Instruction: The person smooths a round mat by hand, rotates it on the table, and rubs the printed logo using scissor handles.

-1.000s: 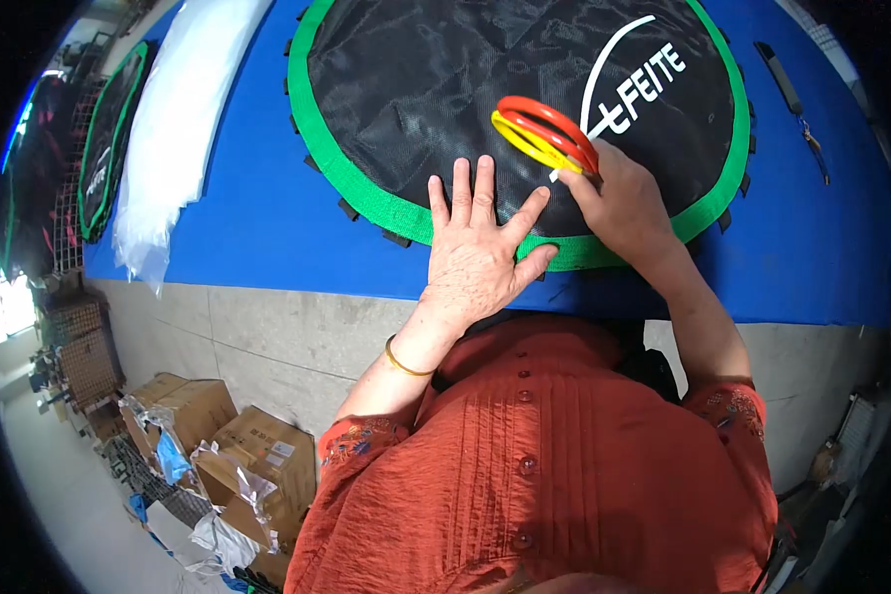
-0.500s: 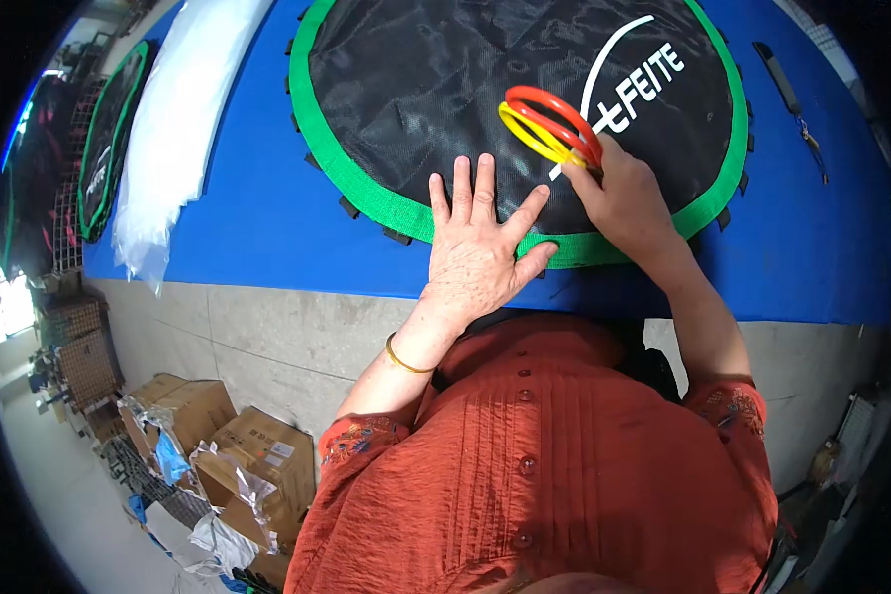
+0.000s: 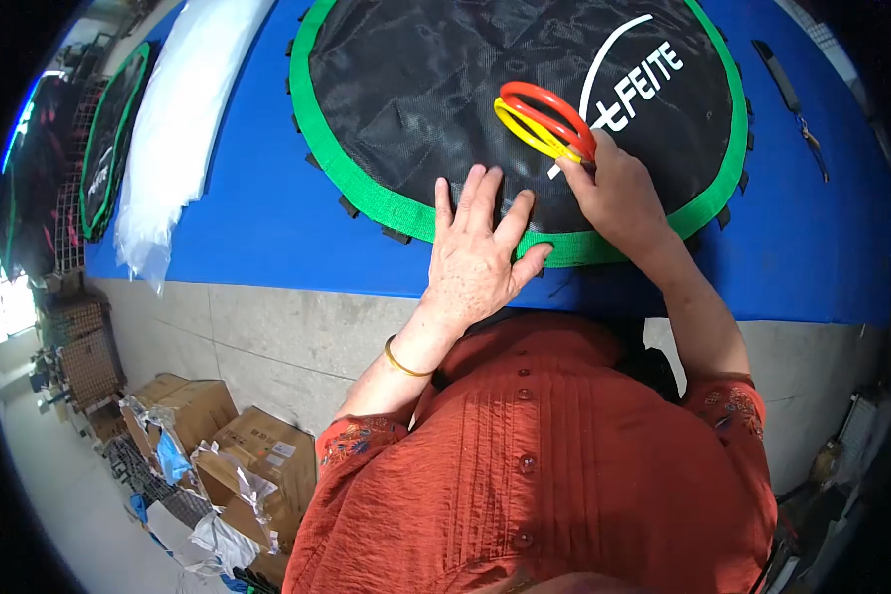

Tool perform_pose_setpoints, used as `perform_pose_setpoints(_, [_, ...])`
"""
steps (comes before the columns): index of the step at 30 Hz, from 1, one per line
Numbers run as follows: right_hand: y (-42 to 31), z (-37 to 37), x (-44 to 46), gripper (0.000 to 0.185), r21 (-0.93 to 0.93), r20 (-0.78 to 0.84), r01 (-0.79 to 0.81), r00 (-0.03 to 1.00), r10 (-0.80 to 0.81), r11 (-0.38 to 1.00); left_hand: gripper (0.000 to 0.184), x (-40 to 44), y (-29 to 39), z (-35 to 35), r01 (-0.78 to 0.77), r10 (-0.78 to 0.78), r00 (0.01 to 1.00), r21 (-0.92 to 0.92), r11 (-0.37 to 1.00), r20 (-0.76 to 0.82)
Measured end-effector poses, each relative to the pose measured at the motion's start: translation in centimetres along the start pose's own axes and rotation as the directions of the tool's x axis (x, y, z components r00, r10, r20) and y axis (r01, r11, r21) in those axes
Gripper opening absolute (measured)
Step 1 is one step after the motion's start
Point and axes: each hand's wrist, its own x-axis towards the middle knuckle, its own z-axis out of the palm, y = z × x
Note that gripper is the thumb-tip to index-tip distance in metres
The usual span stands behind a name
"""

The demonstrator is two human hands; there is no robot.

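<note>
A round black mesh mat [image 3: 406,109] with a green woven border [image 3: 351,183] and white lettering lies on the blue table. Flat on its near edge rests my left hand [image 3: 473,257], fingers stretched out, across the border and the black mesh. My right hand [image 3: 619,193] is closed around what look like scissors [image 3: 554,117], with one red and one yellow loop handle pointing up and left over the mat. The blades are hidden by the hand. Small black tabs stick out around the mat's rim.
A stack of clear plastic bags [image 3: 183,119] lies on the blue table [image 3: 257,228] at left. A dark strap-like tool [image 3: 787,94] is at the right. Opened cardboard boxes [image 3: 257,455] stand on the floor at lower left. Another green-edged mat [image 3: 109,139] is at far left.
My left hand's fingers have drawn closer together, and the hand has shifted slightly. My right hand and the scissors have moved a little to the left.
</note>
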Motion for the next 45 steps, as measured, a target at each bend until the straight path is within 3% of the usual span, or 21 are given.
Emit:
perform_pose_setpoints(5, [-1.2, -1.7, -2.7, 0.030, -0.035, 0.076, -0.015, 0.997, 0.018, 0.999, 0.059, -0.2, 0.2, 0.0, 0.001, -0.002, 0.999, -0.031, 1.000, -0.043])
perform_pose_setpoints(13, [-0.1, 0.3, -0.6, 0.032, 0.025, 0.000, -0.036, 0.999, 0.036, 0.999, 0.057, -0.3, 0.0, 0.1, -0.001, 0.000, 0.999, -0.027, 1.000, -0.039])
perform_pose_setpoints(16, [-0.5, -0.4, -1.6, 0.031, -0.042, 0.011, -0.013, 1.000, 0.013, 0.999, 0.056, -0.2, 0.0, 0.1, -0.002, 0.000, 0.999, -0.042, 0.999, -0.048])
perform_pose_setpoints(22, [-2.2, -2.1, -4.2, 0.028, 0.035, 0.121, -0.120, 0.986, 0.115, 0.992, 0.053, -0.2, -0.1, 0.2, 0.001, -0.003, 0.999, -0.045, 0.999, -0.046])
perform_pose_setpoints(25, [-1.4, -0.3, -2.7, 0.029, -0.005, 0.021, -0.074, 0.997, 0.074, 0.997, 0.052, -0.1, 0.1, 0.1, -0.004, 0.002, 0.999, -0.039, 0.999, -0.043])
perform_pose_setpoints(29, [-1.0, 0.5, -1.5, 0.029, 0.012, 0.027, -0.056, 0.998, 0.055, 0.998, 0.051, -0.3, 0.0, 0.2, -0.003, 0.000, 0.998, -0.034, 0.999, -0.060])
perform_pose_setpoints(35, [-2.7, -1.7, -5.4, 0.029, 0.059, 0.159, -0.140, 0.979, 0.129, 0.988, 0.048, -0.2, 0.0, 0.1, -0.002, 0.000, 0.998, -0.041, 0.999, -0.058])
perform_pose_setpoints(42, [-1.8, 0.6, -3.6, 0.030, -0.001, 0.014, -0.049, 0.999, 0.049, 0.999, 0.042, -0.4, -0.1, 0.5, -0.019, 0.016, 0.997, -0.053, 0.998, -0.072])
perform_pose_setpoints(45, [-2.0, 0.1, -3.5, 0.031, 0.021, 0.080, -0.073, 0.994, 0.071, 0.997, 0.041, -0.9, 0.4, 0.6, 0.003, 0.008, 0.988, 0.069, 0.998, -0.153])
